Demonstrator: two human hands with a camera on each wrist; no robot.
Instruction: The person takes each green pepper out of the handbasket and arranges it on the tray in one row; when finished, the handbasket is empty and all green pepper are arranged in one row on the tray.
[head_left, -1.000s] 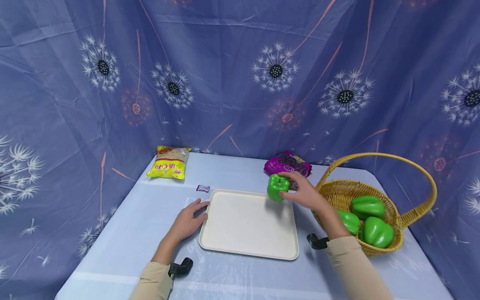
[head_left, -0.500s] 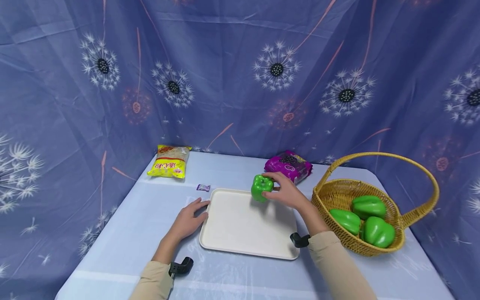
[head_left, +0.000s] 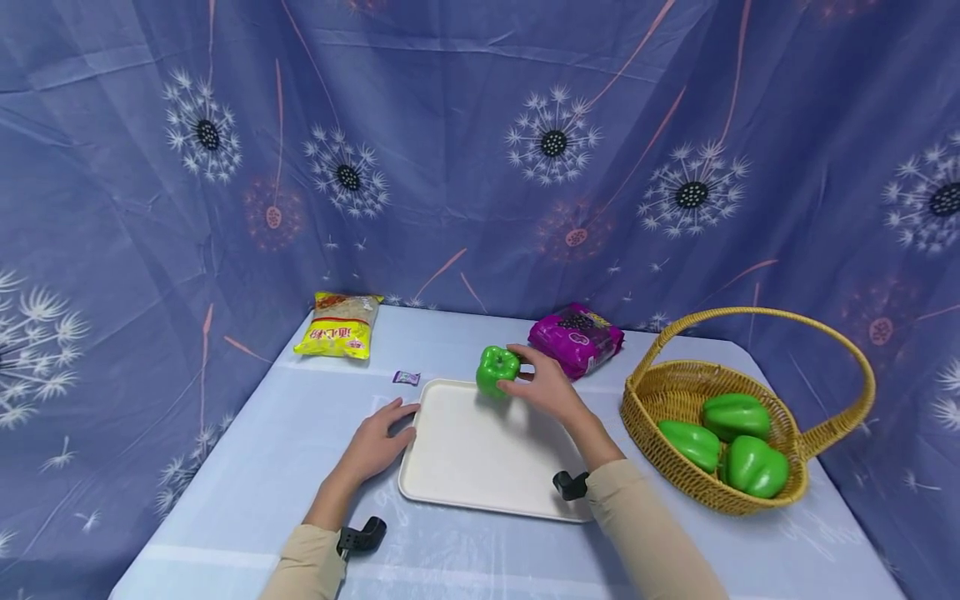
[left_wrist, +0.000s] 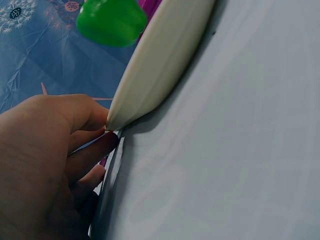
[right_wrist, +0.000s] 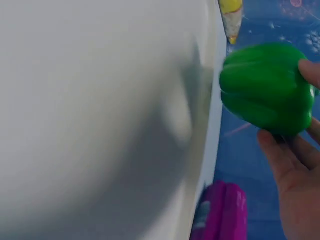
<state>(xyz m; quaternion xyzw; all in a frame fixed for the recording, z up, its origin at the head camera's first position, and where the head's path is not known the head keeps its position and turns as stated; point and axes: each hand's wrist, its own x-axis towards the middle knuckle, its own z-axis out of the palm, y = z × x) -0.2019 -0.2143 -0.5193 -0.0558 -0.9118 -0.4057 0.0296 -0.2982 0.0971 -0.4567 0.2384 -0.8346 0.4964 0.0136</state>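
Observation:
My right hand (head_left: 546,385) grips a green bell pepper (head_left: 495,372) between thumb and fingers, above the back part of a white rectangular tray (head_left: 480,454). In the right wrist view, the pepper (right_wrist: 267,87) hangs clear of the tray, its shadow falling on the tray's surface. At the tray's left rim, my left hand (head_left: 378,440) rests with fingers fairly straight, touching the edge. The left wrist view shows the thumb and a fingertip of that hand (left_wrist: 45,150) meeting the rim, other fingers partly hidden behind.
A wicker basket (head_left: 637,425) with a tall handle stands at the right, holding several green bell peppers (head_left: 756,467). A purple packet (head_left: 576,340) lies behind the tray. A yellow bag (head_left: 339,327) is at the back left, and a small wrapped candy (head_left: 407,377) lies near the tray's corner.
My right hand has carried the bell pepper leftward, from the tray's back right corner to above its back middle. The left hand stays at the rim.

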